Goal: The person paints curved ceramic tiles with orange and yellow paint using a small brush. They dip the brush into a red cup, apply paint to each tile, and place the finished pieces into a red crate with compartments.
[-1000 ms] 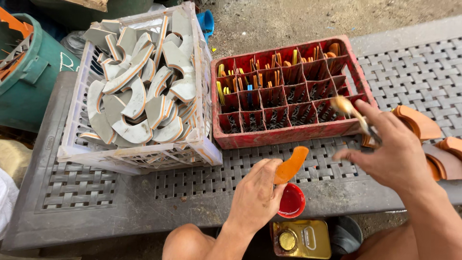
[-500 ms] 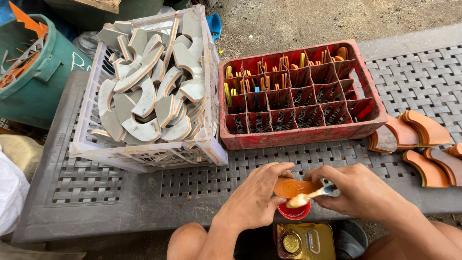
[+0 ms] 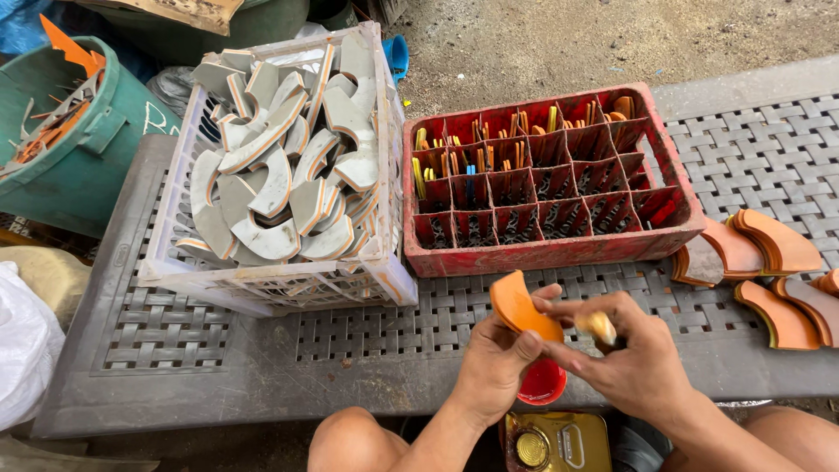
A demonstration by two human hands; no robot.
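A person's left hand (image 3: 494, 367) pinches a curved orange rubber piece (image 3: 522, 308), thumb pressed on its lower edge and fingers behind it, so the piece stands tilted with its long axis running from upper left to lower right. The right hand (image 3: 634, 358), closed around a small brush with a yellowish tip (image 3: 599, 327), meets it from the right, the tip just beside the piece's lower end; both hands are near it, the left alone bearing it. Directly below sit a small red cap (image 3: 542, 383) and a yellow metal can (image 3: 552, 442). Beyond the hands, on the grey slatted plastic bench (image 3: 262, 367), stand a red divided plastic crate (image 3: 551, 188) and, to its left, a white plastic basket (image 3: 280, 280) heaped with grey curved pieces (image 3: 280, 175). More orange curved pieces (image 3: 769, 262) lie at right; a green bucket (image 3: 70, 149) stands far left.
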